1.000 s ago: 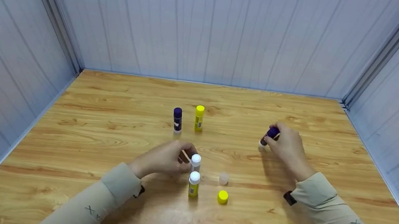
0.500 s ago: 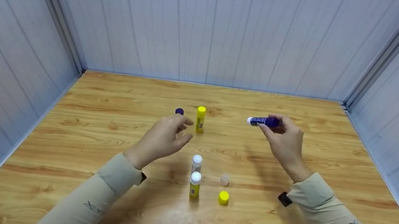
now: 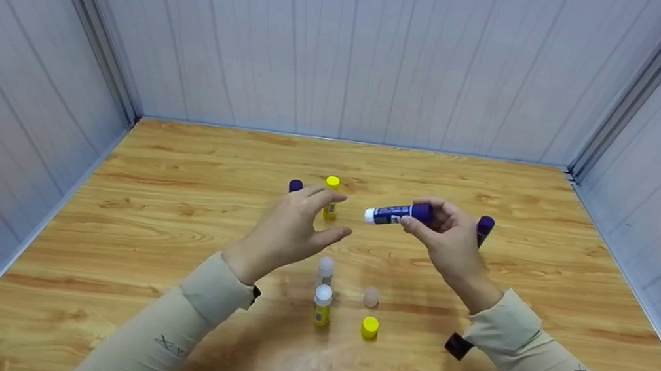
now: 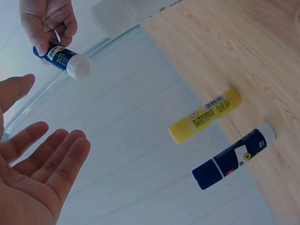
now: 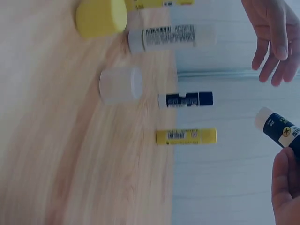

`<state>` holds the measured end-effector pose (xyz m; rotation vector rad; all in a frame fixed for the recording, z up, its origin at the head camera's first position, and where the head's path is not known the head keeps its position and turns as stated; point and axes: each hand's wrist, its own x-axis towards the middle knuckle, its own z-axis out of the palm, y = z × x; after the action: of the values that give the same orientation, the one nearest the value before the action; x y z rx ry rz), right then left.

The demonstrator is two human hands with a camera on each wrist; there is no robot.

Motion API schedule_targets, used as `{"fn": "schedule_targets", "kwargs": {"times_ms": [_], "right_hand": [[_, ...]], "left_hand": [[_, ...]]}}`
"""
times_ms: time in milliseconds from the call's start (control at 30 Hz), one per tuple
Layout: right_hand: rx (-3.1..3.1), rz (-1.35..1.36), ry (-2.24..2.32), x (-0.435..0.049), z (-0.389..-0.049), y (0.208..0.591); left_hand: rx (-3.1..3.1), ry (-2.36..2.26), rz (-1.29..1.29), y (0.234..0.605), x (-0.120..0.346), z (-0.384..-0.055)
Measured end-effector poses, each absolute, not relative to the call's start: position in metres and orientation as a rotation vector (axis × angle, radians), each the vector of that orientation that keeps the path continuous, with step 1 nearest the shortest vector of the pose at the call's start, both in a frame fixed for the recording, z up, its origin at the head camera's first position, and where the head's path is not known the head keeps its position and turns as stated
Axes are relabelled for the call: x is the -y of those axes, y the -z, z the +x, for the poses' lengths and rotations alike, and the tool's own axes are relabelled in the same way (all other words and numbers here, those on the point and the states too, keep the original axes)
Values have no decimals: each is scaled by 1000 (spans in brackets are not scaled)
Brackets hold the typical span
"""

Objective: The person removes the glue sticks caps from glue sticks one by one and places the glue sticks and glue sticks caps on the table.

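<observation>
My right hand (image 3: 451, 241) holds a dark blue glue stick (image 3: 391, 214) above the table, tilted nearly level with its white base toward the left. The thumb and fingers grip it near its cap end. Facing that base, my left hand (image 3: 296, 226) has thumb and fingers spread apart with nothing between them. In the left wrist view a yellow glue stick (image 4: 205, 115) and another dark blue glue stick (image 4: 234, 155) stand side by side; my left hand partly covers both in the head view. A third dark blue glue stick (image 3: 484, 231) stands beyond my right hand, its lower part hidden.
Nearer me stand a white glue stick (image 3: 326, 270) and a yellow glue stick with a white top (image 3: 322, 307). Right of them lie a translucent cap (image 3: 370, 297) and a yellow cap (image 3: 369, 328). Pale panels (image 3: 352, 49) wall the wooden table (image 3: 208, 159) at back and sides.
The right hand has raised the blue glue stick off the table, tipped it level and moved it left. The left hand has left the white glue stick, rising toward the held one.
</observation>
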<state>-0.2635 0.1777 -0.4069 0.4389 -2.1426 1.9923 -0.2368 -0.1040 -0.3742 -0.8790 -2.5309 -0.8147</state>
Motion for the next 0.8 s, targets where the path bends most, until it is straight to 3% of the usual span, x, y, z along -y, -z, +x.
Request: {"fn": "schedule_targets", "kwargs": {"times_ms": [800], "right_hand": [[2201, 603, -2170, -152, -245, 414]], "left_hand": [[2575, 819, -1087, 379, 76, -231]]}}
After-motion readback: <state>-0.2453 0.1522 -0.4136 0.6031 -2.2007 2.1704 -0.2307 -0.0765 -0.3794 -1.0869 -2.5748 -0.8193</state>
